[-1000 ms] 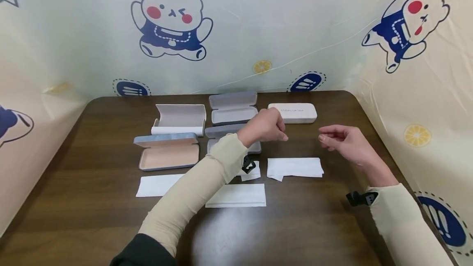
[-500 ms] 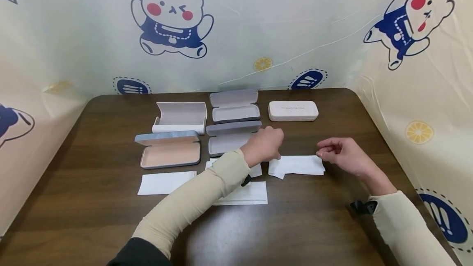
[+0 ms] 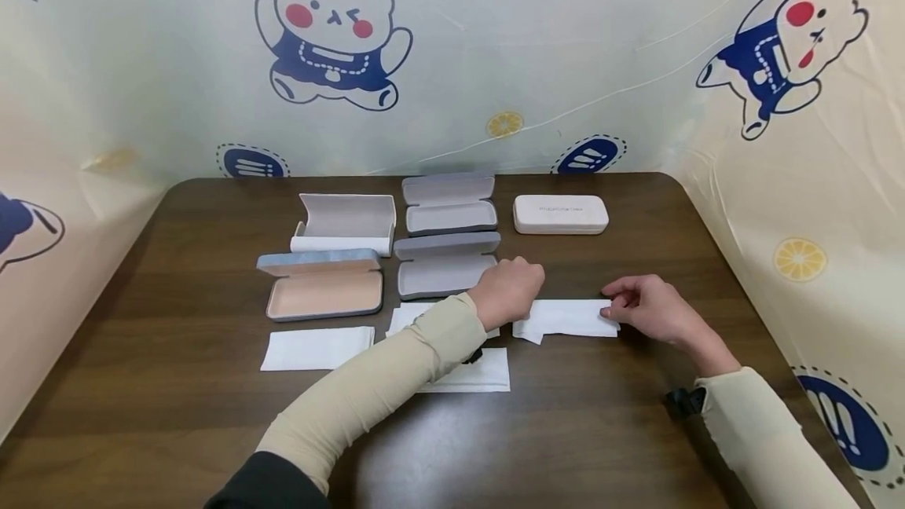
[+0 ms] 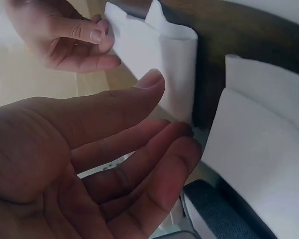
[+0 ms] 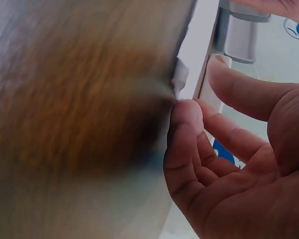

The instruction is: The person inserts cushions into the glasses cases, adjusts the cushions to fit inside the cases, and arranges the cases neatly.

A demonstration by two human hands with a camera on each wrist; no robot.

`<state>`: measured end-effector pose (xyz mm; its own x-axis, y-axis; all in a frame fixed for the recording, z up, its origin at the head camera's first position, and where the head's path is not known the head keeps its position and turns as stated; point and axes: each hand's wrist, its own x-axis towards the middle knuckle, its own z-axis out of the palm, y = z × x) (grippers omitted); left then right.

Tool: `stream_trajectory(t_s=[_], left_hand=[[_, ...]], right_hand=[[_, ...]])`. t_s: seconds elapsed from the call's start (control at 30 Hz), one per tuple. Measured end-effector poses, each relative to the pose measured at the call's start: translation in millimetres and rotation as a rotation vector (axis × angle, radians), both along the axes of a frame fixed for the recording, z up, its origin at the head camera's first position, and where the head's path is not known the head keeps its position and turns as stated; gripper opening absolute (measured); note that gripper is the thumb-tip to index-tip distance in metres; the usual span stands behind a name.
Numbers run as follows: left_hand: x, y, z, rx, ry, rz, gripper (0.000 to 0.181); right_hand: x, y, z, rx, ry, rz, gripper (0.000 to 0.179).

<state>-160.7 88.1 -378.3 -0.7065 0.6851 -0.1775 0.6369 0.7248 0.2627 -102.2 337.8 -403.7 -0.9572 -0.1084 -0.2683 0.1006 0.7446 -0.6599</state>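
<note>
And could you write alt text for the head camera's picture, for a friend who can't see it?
A person's left hand and right hand are at opposite ends of a white sheet on a dark wooden table. Beyond are four open cases and a closed white case; more white sheets lie to the left, some partly hidden by the left arm.

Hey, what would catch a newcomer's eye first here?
Likely the big winking cartoon bear on the backdrop behind the table. Next, the left grip and right grip, at opposite ends of the rightmost white strip; then the open, peach-lined blue case, left of the table's middle.
</note>
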Motion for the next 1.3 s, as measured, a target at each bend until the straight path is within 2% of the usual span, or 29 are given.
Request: stream_trajectory(t_s=[0.27, 0.5, 0.63, 0.77, 0.9, 1.0, 1.13, 1.2, 1.3], left_hand=[[0.5, 3.3, -6.6, -0.016, 0.055, 0.012, 0.021], [-3.4, 4.5, -8.5, -0.016, 0.024, 0.036, 0.023], [-6.7, 2.6, -7.8, 0.056, -0.074, 0.052, 0.02], [-9.6, -0.7, -7.8, 0.185, -0.221, 0.08, 0.015], [-9.1, -4.4, -7.7, 0.282, -0.312, 0.123, 0.01], [-6.8, -7.6, -8.1, 0.345, -0.384, 0.166, 0.013], [-3.8, -14.3, -9.1, 0.504, -0.562, 0.244, 0.009], [-2.8, -19.2, -8.1, 0.585, -0.629, 0.284, 0.008], [-2.0, -28.0, -3.9, 0.658, -0.65, 0.322, 0.007]], right_hand=[[-2.5, 0, -3.0, 0.057, 0.011, 0.0, 0.029], [-3.1, -1, -4.1, 0.091, 0.042, -0.011, 0.014], [1.0, 1, -2.6, 0.033, 0.036, -0.046, 0.012], [6.2, 5, -2.4, -0.108, 0.013, -0.1, 0.013], [8.4, 7, -2.1, -0.209, 0.009, -0.132, 0.018], [9.5, 7, -0.6, -0.272, 0.009, -0.157, 0.022], [10.1, 4, 5.4, -0.346, 0.025, -0.186, 0.025], [9.4, 1, 9.1, -0.371, 0.029, -0.184, 0.026], [6.2, -4, 14.2, -0.394, 0.02, -0.177, 0.028]])
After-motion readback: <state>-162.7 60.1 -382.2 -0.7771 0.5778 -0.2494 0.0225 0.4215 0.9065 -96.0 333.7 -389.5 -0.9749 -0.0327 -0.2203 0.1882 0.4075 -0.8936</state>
